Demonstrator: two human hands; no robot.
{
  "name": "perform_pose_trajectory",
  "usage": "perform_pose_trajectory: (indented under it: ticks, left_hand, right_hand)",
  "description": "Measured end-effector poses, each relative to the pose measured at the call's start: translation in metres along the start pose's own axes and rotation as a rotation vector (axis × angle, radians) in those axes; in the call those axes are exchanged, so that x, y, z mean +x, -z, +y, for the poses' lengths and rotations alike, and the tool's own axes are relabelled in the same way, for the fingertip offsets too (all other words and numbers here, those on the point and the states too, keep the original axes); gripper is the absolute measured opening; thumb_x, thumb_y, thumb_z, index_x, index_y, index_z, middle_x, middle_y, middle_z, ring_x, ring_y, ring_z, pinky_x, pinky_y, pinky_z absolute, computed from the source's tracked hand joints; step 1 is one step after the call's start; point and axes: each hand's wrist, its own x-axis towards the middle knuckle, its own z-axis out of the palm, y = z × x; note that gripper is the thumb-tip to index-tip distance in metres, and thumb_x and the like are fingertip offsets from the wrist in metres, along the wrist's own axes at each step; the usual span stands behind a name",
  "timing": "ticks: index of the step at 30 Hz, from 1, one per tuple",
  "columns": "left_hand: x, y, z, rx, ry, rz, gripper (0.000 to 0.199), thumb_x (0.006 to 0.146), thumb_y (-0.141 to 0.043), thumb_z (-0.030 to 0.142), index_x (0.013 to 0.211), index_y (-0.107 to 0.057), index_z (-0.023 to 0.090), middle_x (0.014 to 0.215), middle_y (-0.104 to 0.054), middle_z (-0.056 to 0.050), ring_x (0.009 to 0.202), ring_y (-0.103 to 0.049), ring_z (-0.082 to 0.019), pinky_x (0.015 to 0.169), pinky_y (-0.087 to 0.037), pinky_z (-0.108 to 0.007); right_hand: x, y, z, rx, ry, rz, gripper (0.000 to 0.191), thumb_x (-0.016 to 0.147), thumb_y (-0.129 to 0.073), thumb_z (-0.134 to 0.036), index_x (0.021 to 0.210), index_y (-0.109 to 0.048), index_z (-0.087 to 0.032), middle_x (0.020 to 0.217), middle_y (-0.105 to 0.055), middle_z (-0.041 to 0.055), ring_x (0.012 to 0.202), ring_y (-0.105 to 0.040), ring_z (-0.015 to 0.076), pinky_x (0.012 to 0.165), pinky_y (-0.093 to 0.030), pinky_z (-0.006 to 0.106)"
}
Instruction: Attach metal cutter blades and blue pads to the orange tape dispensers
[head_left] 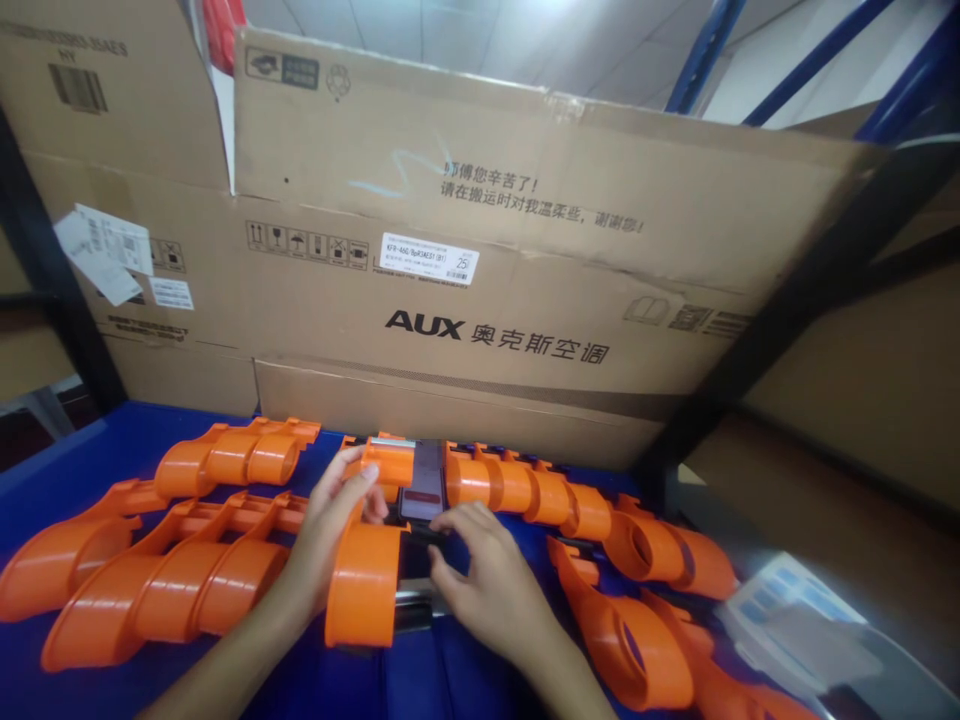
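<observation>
My left hand [337, 510] is at the centre, thumb and fingers around part of an orange plastic piece [365, 585] with a wide curved band. To its right, my right hand [480, 565] has its fingers curled and a gap between thumb and forefinger; they are beside a dark part with a shiny metal bar [414, 597], and whether they touch it is unclear. Behind both hands stands a grey device [424, 480] with another orange piece [390, 465] at its left side.
Rows of orange pieces lie on the blue surface [450, 665], left [176, 590] and right [551, 495]. A cardboard wall [315, 310] rises behind. Dark metal posts flank it. A clear-lidded box [802, 620] sits at the right.
</observation>
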Motion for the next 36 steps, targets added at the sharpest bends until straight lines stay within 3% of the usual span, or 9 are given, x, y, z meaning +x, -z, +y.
perform_pose_trajectory:
  ticks: [6,10,17,26,36]
  left_hand:
    - [-0.001,0.000,-0.011,0.138,0.034,-0.083,0.046,0.085,-0.071,0.050,0.118,-0.058,0.021,0.068,-0.069,0.001,0.057,-0.059,-0.015,0.060,-0.044,-0.024]
    - [-0.003,0.001,-0.015,0.231,0.063,-0.191,0.048,0.087,-0.069,0.048,0.124,-0.055,0.022,0.074,-0.070,0.000,0.060,-0.061,-0.016,0.064,-0.046,-0.028]
    - [-0.010,-0.005,-0.016,0.289,0.061,-0.342,0.043,0.090,-0.068,0.043,0.125,-0.054,0.023,0.078,-0.069,0.000,0.070,-0.063,-0.017,0.069,-0.048,-0.028]
    - [-0.014,-0.007,-0.017,0.274,0.070,-0.356,0.041,0.089,-0.069,0.042,0.123,-0.056,0.024,0.077,-0.069,0.000,0.069,-0.063,-0.018,0.069,-0.048,-0.029]
    - [-0.010,-0.005,-0.022,0.170,0.206,-0.353,0.046,0.082,-0.074,0.034,0.123,-0.057,0.023,0.076,-0.072,-0.002,0.065,-0.065,-0.017,0.064,-0.047,-0.027]
  right_hand:
    - [0.004,0.012,0.006,0.049,-0.117,0.396,0.010,0.090,-0.062,-0.028,0.097,-0.064,-0.022,0.084,-0.068,0.0033,0.077,-0.063,0.0209,0.071,-0.050,0.032]
    - [0.002,0.016,0.007,0.124,-0.131,0.500,0.018,0.096,-0.059,-0.031,0.111,-0.063,-0.021,0.082,-0.067,0.0019,0.067,-0.060,0.0177,0.064,-0.050,0.030]
    - [0.002,0.013,0.005,0.136,0.071,0.343,0.022,0.098,-0.059,-0.026,0.119,-0.066,-0.024,0.098,-0.069,0.0071,0.084,-0.065,0.0208,0.076,-0.055,0.034]
    - [0.002,0.010,0.003,0.144,0.105,0.283,0.021,0.100,-0.057,-0.024,0.119,-0.066,-0.024,0.109,-0.070,0.0092,0.102,-0.066,0.0242,0.093,-0.053,0.040]
    - [0.002,0.007,0.001,0.258,0.090,0.243,0.025,0.098,-0.057,-0.025,0.121,-0.068,-0.024,0.107,-0.067,0.0083,0.097,-0.066,0.0217,0.087,-0.054,0.034]
